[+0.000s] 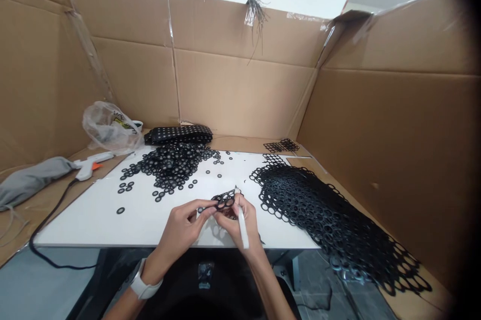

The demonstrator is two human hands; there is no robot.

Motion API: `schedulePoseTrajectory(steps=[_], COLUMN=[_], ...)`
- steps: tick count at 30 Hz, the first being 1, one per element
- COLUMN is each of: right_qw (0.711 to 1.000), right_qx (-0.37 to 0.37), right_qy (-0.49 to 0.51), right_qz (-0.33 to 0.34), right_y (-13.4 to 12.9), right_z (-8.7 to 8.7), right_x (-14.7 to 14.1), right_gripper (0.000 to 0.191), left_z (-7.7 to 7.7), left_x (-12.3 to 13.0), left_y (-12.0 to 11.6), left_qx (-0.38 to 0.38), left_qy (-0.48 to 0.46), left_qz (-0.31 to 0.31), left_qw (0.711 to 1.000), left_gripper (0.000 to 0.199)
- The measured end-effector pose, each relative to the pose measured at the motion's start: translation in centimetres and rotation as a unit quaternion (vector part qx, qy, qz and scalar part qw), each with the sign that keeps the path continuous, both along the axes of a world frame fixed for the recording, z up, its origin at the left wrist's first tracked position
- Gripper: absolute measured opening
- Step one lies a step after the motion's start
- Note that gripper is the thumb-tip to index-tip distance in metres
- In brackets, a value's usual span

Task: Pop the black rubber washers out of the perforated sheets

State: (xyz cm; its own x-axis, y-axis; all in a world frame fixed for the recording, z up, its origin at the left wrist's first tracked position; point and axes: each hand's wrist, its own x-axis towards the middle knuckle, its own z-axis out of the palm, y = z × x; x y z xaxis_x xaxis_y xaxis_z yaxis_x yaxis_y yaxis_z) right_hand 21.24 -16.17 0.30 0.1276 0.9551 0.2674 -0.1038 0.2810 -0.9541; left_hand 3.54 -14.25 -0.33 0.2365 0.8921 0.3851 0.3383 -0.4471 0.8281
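My left hand [186,226] is closed, thumb and fingers pinching the left edge of a small black lattice of joined rings [225,202]. In my right hand [244,222] is a white pen-shaped tool [243,227], its dark tip pointing up and away; whether it is a knife or a pen I cannot tell. The fingers of that hand also touch the right side of the lattice. Both hands are above the front edge of the white tabletop [90,227]. My fingers hide part of the lattice.
Loose black rings [175,167] are heaped at the back left, before a stack of black dotted strips [178,134]. A long pile of black ring lattices [323,205] overhangs the table on the right. A glue gun [88,167] and plastic bag [108,127] lie left. Cardboard walls [240,94] surround the table.
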Motion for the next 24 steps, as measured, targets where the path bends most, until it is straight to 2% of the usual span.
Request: schedulePoseTrajectory(steps=[4,6,8,10,13,15,16,18,20,22,23,24], right_qw=[1.0,0.999,0.998,0.998,0.997,0.995,0.994,0.992,0.992,0.992,0.992,0.991], right_qx=[0.007,0.007,0.003,-0.003,-0.024,-0.046,-0.056,-0.062,-0.059,-0.052,-0.047,-0.044], right_qy=[-0.021,-0.036,-0.042,-0.035,-0.026,-0.016,-0.004,0.031,0.062,0.084,0.095,0.107], right_qz=[-0.02,-0.033,-0.045,-0.055,-0.067,-0.082,-0.09,-0.102,-0.096,-0.08,-0.072,-0.063], right_y=[-0.5,-0.5,-0.5,-0.8,-2.3,-3.7,-4.4,-5.7,-6.4,-6.7,-6.8,-6.9], right_z=[0.8,1.0,1.0,0.8,0.3,0.1,0.1,0.4,1.1,2.3,3.0,3.7], right_x=[-1.0,-1.3,-1.1,-0.2,2.1,3.7,4.5,5.6,6.0,5.7,5.4,5.0], right_gripper=[0.04,0.037,0.035,0.032,0.033,0.034,0.033,0.034,0.033,0.031,0.03,0.03], left_z=[0.7,0.9,1.3,1.7,2.8,3.6,4.0,4.4,4.3,3.7,3.2,2.6], left_x=[0.4,0.7,0.5,-0.5,-3.4,-5.5,-6.2,-6.8,-6.1,-4.1,-2.8,-1.4], left_y=[0.2,1.3,3.4,6.5,11.4,13.4,13.8,13.1,10.4,6.1,3.7,1.4], left_qx=[-0.026,-0.026,-0.023,-0.02,-0.033,-0.048,-0.051,-0.05,-0.056,-0.098,-0.132,-0.195], left_qy=[0.001,-0.002,-0.003,-0.003,0.015,0.038,0.046,0.054,0.053,0.053,0.055,0.047], left_qz=[-0.02,-0.011,0.024,0.087,0.183,0.221,0.234,0.243,0.215,0.133,0.071,-0.027], left_qw=[0.999,1.0,0.999,0.996,0.982,0.973,0.97,0.967,0.974,0.985,0.987,0.979], left_gripper=[0.044,0.048,0.048,0.047,0.039,0.036,0.041,0.055,0.059,0.056,0.062,0.075])
